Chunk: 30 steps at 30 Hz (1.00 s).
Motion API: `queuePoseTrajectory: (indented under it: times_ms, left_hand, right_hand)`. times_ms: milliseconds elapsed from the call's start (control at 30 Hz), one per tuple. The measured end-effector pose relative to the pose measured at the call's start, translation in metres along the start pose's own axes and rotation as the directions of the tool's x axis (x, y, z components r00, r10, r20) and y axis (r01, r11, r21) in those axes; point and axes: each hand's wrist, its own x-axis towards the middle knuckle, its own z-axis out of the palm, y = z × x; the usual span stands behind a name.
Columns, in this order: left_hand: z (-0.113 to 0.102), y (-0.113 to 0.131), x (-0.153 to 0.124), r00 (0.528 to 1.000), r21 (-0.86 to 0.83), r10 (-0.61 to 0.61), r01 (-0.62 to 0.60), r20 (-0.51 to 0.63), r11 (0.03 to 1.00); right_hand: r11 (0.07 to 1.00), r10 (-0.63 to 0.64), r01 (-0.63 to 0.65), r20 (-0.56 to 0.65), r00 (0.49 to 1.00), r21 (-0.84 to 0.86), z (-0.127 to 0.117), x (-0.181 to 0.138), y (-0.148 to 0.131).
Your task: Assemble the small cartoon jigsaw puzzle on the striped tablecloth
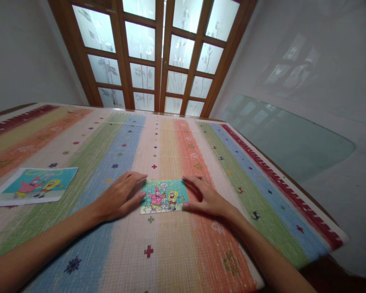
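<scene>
A small assembled jigsaw puzzle (164, 197) lies in front of me on the striped tablecloth (171, 252). Its picture has a pink starfish, a yellow sponge and a third figure on turquoise, with the piece seams visible. My left hand (120, 196) grips the puzzle's left side, fingertips near the top corner and thumb on the left edge. On the opposite side, my right hand (205, 196) does the same, its thumb at the lower right edge and its fingers at the upper right corner.
To the left lies a printed sheet (33, 186) with the same cartoon picture. The table's right edge runs beside a white wall (329, 81) with a pale green panel (286, 134). Wooden doors with frosted panes (140, 40) stand beyond the far edge.
</scene>
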Motion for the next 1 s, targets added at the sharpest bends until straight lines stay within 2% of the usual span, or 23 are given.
queuePoseTrajectory:
  times_ms: [267, 400, 533, 733, 1000]
  left_hand:
    - [0.001, 0.000, -0.002, 0.988, 0.112, 0.076, -0.061, -0.138, 0.992]
    - [0.001, 0.002, -0.002, 0.978, 0.185, 0.127, -0.095, -0.167, 0.978]
    - [0.003, 0.003, -0.004, 0.981, 0.250, 0.105, -0.062, -0.164, 0.966]
    - [0.007, 0.004, -0.007, 0.985, 0.320, 0.039, 0.017, -0.170, 0.947]
    - [0.008, 0.002, -0.006, 0.991, 0.297, -0.017, 0.055, -0.129, 0.953]
  right_hand:
    - [0.992, -0.082, 0.078, -0.034, 0.996, -0.101, 0.000, 0.005, -0.001]
    - [0.970, -0.122, 0.115, -0.018, 0.992, -0.214, 0.008, 0.002, -0.025]
    - [0.935, -0.165, 0.177, 0.067, 0.984, -0.307, 0.028, -0.006, -0.060]
    - [0.941, -0.107, 0.161, 0.187, 0.976, -0.299, 0.056, -0.008, -0.096]
    - [0.954, -0.038, 0.104, 0.228, 0.973, -0.281, 0.061, -0.007, -0.101]
